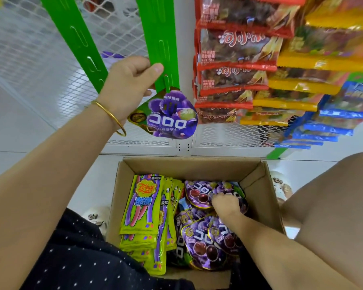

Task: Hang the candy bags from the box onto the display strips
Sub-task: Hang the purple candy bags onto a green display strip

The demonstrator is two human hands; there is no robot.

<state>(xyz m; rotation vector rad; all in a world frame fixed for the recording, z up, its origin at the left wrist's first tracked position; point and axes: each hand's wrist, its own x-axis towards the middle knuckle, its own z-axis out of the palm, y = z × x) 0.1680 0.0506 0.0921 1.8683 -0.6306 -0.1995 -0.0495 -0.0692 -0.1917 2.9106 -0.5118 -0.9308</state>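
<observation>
My right hand [225, 206] down in box [258, 176], fingers curled onto purple candy bags [205, 241]: light, crinkly, slippery; pinch top edge. Left hand [128, 86] grips green strip [155, 38] above hung bag [172, 116].

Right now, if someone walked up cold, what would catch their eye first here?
Probably the purple grape candy bag hanging at the bottom of the green display strip, with the left hand gripping the strip just above it. Next, the open cardboard box below, where the right hand reaches into more purple bags beside a stack of yellow-green candy bags. At upper right, filled strips carry red, yellow and blue packs.
</observation>
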